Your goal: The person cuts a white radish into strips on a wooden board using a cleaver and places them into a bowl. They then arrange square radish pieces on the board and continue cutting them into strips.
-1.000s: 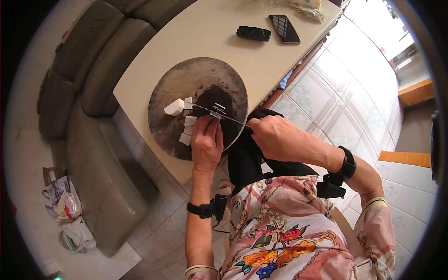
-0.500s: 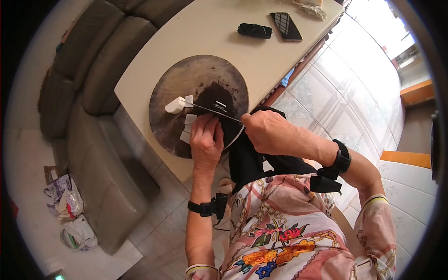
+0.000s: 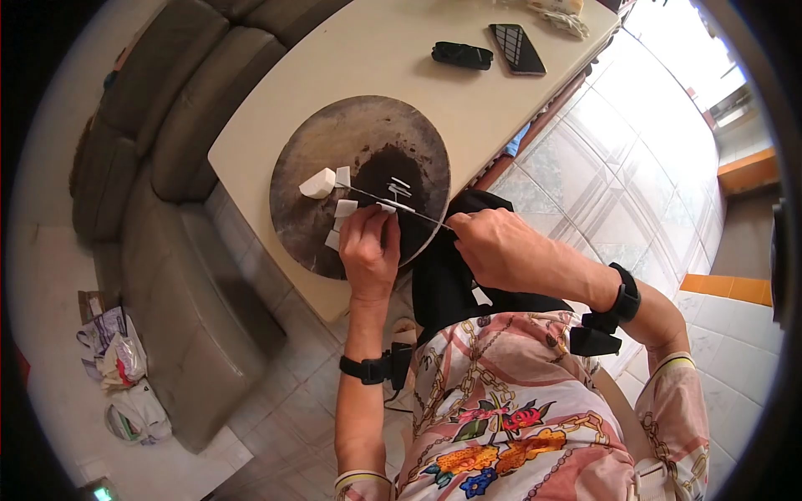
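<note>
On the round dark board [image 3: 305,150] lies a white block [image 3: 317,184] with several flat white slices [image 3: 345,209] beside it. My left hand [image 3: 368,246] presses its fingertips on a small white slice [image 3: 387,206] near the board's front edge. My right hand [image 3: 486,242] is closed around the handle end of a knife [image 3: 408,210]. The thin blade reaches left across the board, just beyond my left fingertips. Thin white strips [image 3: 399,185] lie on the wet dark patch behind the blade.
The board rests on a cream table [image 3: 251,125]. Farther back are a black case [image 3: 462,55], a phone [image 3: 518,48] and a pale cord [image 3: 566,22]. A grey sofa [image 3: 180,292] stands at the left, with bags [image 3: 121,359] on the floor.
My right hand has moved slightly right and toward me with the knife. The white slice under my left fingertips now shows. The board and table sit slightly farther right in view.
</note>
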`<move>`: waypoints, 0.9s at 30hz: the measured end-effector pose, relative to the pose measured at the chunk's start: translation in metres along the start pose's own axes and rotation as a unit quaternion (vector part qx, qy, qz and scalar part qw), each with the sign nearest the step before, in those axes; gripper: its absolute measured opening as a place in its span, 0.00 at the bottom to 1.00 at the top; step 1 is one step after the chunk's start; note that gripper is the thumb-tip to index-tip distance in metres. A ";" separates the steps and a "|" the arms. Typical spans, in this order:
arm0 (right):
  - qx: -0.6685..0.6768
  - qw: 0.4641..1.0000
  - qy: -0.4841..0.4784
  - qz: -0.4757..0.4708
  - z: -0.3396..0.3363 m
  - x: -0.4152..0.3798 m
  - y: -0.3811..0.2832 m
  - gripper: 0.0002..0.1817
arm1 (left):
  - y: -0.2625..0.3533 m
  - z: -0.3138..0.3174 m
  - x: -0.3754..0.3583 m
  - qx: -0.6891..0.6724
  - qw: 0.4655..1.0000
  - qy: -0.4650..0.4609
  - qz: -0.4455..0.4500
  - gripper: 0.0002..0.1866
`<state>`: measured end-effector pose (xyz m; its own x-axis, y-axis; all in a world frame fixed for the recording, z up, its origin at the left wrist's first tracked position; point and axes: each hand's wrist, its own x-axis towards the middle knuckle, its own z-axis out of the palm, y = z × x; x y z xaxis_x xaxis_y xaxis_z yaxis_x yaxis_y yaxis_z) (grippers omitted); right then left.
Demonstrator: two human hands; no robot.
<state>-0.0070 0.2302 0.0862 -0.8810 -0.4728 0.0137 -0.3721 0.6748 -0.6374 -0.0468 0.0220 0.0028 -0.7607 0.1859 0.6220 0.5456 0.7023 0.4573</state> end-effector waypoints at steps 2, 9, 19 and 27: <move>-0.002 1.000 -0.015 0.004 0.000 -0.002 -0.002 0.05 | 0.001 -0.001 0.001 0.004 1.000 -0.009 0.012 0.05; -0.065 0.997 -0.039 -0.014 -0.004 -0.010 -0.013 0.09 | 0.000 -0.004 0.002 0.014 0.999 -0.016 0.030 0.06; -0.107 0.994 -0.017 -0.015 0.017 0.005 -0.015 0.13 | 0.003 -0.017 0.005 -0.013 0.997 -0.068 0.030 0.09; -0.063 0.997 0.036 0.021 0.024 0.011 -0.010 0.08 | -0.003 -0.011 -0.003 -0.044 0.998 -0.032 0.034 0.07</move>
<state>-0.0054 0.2046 0.0743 -0.9136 -0.4039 0.0477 -0.3645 0.7611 -0.5365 -0.0421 0.0119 0.0071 -0.7404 0.2760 0.6128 0.6228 0.6246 0.4712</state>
